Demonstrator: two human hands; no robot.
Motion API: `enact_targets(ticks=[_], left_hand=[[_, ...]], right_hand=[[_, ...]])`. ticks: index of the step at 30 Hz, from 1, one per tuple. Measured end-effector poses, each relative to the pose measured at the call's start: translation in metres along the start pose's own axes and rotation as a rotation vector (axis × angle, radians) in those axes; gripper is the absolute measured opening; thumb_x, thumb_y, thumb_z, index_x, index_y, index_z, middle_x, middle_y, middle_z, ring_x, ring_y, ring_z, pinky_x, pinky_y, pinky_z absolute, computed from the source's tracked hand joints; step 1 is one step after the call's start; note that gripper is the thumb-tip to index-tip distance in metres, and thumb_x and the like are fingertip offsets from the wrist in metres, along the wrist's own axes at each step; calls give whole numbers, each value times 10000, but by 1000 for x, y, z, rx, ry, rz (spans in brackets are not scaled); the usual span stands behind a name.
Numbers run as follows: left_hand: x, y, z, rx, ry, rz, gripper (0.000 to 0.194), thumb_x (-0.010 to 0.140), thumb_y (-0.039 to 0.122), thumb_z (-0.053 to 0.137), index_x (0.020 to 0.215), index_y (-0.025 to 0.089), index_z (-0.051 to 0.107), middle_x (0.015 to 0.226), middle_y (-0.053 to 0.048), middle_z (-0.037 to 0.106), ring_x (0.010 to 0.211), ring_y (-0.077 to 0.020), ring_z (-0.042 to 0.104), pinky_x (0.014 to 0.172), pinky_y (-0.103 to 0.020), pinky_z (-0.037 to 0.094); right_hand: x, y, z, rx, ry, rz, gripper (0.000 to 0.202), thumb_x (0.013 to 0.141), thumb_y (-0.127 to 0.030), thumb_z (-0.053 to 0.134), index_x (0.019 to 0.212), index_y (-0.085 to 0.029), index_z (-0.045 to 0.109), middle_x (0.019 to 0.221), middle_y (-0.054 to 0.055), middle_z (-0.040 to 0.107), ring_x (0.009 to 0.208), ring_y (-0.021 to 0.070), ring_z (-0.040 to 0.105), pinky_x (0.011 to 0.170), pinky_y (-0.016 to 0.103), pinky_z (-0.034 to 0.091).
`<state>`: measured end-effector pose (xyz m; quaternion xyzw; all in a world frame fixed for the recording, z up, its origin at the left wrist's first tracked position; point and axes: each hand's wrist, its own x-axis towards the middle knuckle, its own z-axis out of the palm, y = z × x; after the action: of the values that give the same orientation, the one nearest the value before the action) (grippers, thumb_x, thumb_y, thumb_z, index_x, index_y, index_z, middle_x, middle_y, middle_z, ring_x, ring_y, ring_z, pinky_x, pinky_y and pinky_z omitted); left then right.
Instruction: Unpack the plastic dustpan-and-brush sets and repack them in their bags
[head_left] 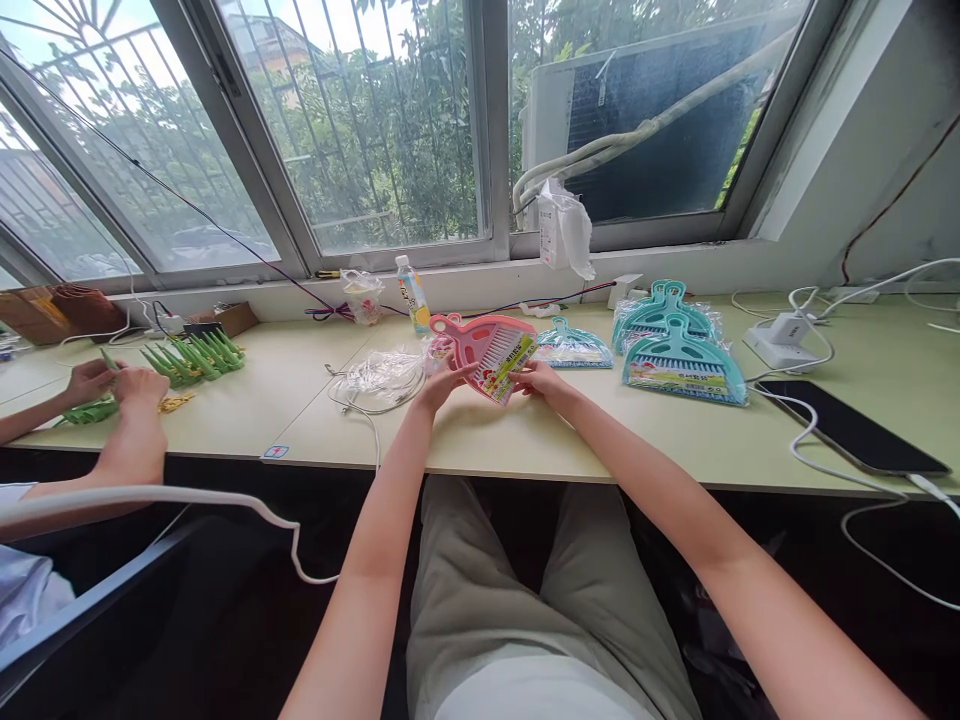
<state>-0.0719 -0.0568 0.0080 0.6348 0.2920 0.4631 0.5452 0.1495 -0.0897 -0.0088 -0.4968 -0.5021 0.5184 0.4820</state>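
A pink mini dustpan and brush set [480, 345] with a yellow-green printed label is held tilted above the table in front of me. My left hand [448, 382] closes on its lower left edge. At the lower right, beside the label, the fingers of my right hand [540, 382] pinch the set's edge. Just left of my left hand lies a heap of clear plastic wrapping [382, 375]. Behind my right hand rests a teal dustpan set [574, 347]. Farther right, several more teal sets [684, 368] in clear wrapping lean together in a stack.
A phone [855, 425] and a white power strip [784, 340] with looping cables occupy the right side. A drink bottle [412, 292] stands near the window sill. At left, a co-worker's hands [124, 385] handle green plastic pieces beside a green pile [195, 357]. The table's front edge [517, 474] is close to my lap.
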Motion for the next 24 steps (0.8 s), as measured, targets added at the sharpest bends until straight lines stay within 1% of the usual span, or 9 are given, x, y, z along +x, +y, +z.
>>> enact_targets(ticks=[3,5,7,9,11,13,16,19,24], left_hand=[[7,2,-9,44,259,9,418,832,479,650,1161,224,600,1085,-91,685,936,-212,681,834,-383,569],[9,2,-17,198,527,25,285,907,400,526,1106,214,610,1064,-100,681,959,-232,671,845,-408,559],[8,2,-25,472,807,30,250,915,259,451,1095,201,614,1136,-131,661,1126,-281,608,965,-470,497],[5,0,-33,720,958,5,333,878,163,426,1165,181,594,1327,-174,568,1346,-326,436,1088,-526,378],[2,-6,-40,853,947,-75,444,837,133,446,1272,151,536,1489,-206,414,1478,-354,210,1136,-577,278],[1,-13,-44,874,856,-173,497,821,155,469,1317,147,502,1527,-220,361,1507,-380,92,1116,-640,243],[3,-22,-46,845,750,-240,414,859,270,474,1256,185,555,1426,-220,491,1471,-421,191,1064,-689,251],[5,-25,-45,946,738,-236,356,860,352,524,1158,185,626,1289,-226,599,1387,-433,353,1070,-664,246],[4,-18,-38,1078,796,-187,350,926,228,398,1097,147,693,1077,-236,682,1201,-384,553,1050,-572,293]], right_hand=[[1,0,-2,6,6,16,176,766,-163,765,910,-146,666,803,75,762,602,126,693,445,164,385],[1,-1,-2,8,16,26,199,748,-168,781,905,-149,660,803,74,762,597,129,692,433,162,383],[1,-1,-3,7,23,36,210,736,-170,790,896,-152,656,793,72,760,595,136,693,423,165,379],[2,-1,-3,12,25,32,201,733,-167,790,881,-155,655,784,70,757,595,138,693,424,168,379],[3,0,-4,23,29,19,201,728,-170,796,872,-157,656,784,68,756,598,137,693,434,172,383],[4,2,-4,31,33,6,205,726,-174,800,876,-159,661,792,67,756,604,138,695,443,175,384],[5,4,-5,34,25,-8,185,741,-156,781,886,-158,667,818,68,758,616,139,698,438,177,374],[5,3,-4,45,23,-1,139,769,-123,747,878,-155,665,828,74,758,611,135,691,433,179,383],[1,0,-3,63,19,13,125,805,-100,716,904,-151,659,839,71,753,610,118,681,426,165,392]])
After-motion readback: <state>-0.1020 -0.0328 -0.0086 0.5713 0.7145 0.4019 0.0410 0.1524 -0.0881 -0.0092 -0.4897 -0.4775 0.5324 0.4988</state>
